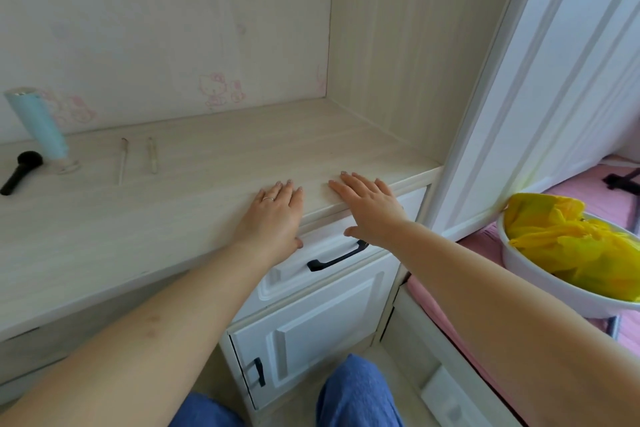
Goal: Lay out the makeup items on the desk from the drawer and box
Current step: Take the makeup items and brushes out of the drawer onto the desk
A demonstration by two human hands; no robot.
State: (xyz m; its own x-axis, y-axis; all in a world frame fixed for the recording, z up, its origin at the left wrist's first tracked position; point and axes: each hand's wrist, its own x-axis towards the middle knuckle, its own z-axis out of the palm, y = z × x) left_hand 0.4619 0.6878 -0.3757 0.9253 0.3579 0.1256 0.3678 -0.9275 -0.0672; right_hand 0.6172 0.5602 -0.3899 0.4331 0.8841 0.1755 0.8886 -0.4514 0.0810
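White drawer (pixel 332 253) — black handle (pixel 337 256)

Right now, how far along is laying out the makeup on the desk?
Early. Already on the desk: a black brush, a light blue tube and two thin sticks. Left hand and right hand rest flat at its edge. The drawer below is shut; no box shows.

Desk (pixel 194 218): brush (pixel 20 172), tube (pixel 36 123), pencils (pixel 152 154).
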